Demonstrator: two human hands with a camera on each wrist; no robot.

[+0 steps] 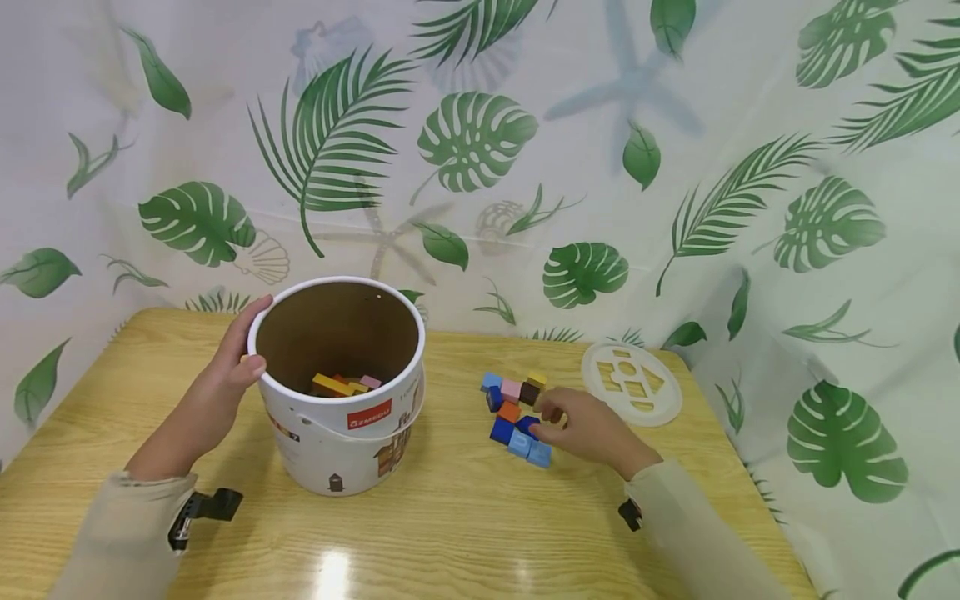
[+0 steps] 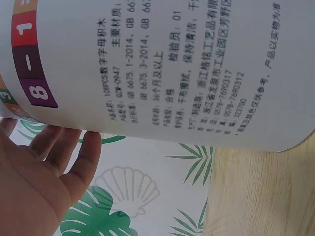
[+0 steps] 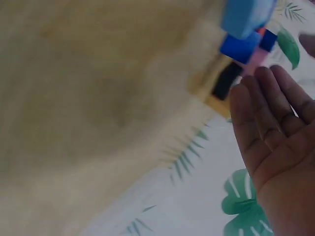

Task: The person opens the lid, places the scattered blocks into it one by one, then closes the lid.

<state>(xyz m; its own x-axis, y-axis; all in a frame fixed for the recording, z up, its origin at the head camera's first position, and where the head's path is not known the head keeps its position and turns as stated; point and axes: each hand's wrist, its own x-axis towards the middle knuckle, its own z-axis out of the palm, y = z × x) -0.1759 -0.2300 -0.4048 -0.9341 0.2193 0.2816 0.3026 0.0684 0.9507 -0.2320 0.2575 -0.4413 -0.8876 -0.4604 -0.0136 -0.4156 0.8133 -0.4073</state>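
A white toy bucket [image 1: 341, 433] stands on the wooden table, with several coloured blocks [image 1: 345, 385] at its bottom. My left hand [image 1: 238, 354] lies against the outside of its rim. In the left wrist view the straight fingers [image 2: 64, 152] rest on the bucket's printed wall [image 2: 172, 73]. A cluster of coloured blocks [image 1: 513, 404] lies right of the bucket. My right hand [image 1: 581, 427] hovers at that cluster's right side, its fingertips by a brown block [image 1: 530, 392]. In the right wrist view my right hand [image 3: 275, 137] shows a bare palm beside the blurred blocks [image 3: 243, 42].
A round white lid [image 1: 632, 383] with shape cut-outs lies flat near the table's back right corner. A leaf-print curtain [image 1: 480, 167] closes off the back and right sides. The table edge [image 1: 750, 467] runs close to my right forearm.
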